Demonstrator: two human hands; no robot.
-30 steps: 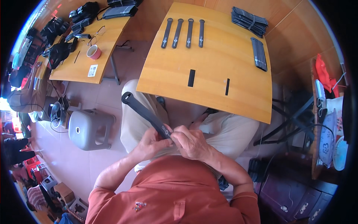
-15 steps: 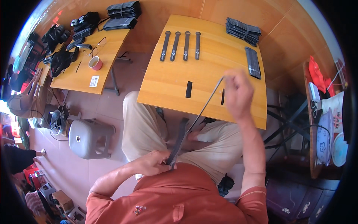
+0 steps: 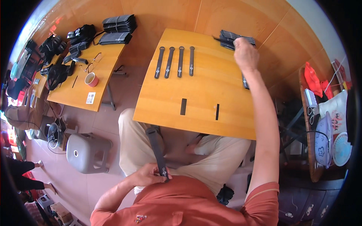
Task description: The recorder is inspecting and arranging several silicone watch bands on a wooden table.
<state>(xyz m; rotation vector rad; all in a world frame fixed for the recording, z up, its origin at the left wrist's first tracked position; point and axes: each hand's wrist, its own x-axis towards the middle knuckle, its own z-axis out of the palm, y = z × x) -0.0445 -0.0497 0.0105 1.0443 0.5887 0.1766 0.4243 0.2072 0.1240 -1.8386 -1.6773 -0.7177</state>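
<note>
A black strap (image 3: pixel 157 150) is being pinched by left hand (image 3: pixel 149 174) fingers; right hand (image 3: pixel 246 54) is being closed over the strap stack (image 3: pixel 230 38) on the counter (image 3: pixel 203 94).

Single head-worn fisheye view, looking steeply down from above the person's own chest and lap. Faces forward over the knees to the wooden desk (image 3: pixel 196 90) just ahead; a second desk (image 3: pixel 81 81) sits farther left. Close to the left hand (image 3: pixel 149 175) at the lap, farther from the right hand (image 3: pixel 246 54) outstretched. Edges bend near the dark circular rim. No second view to overlap.
</note>
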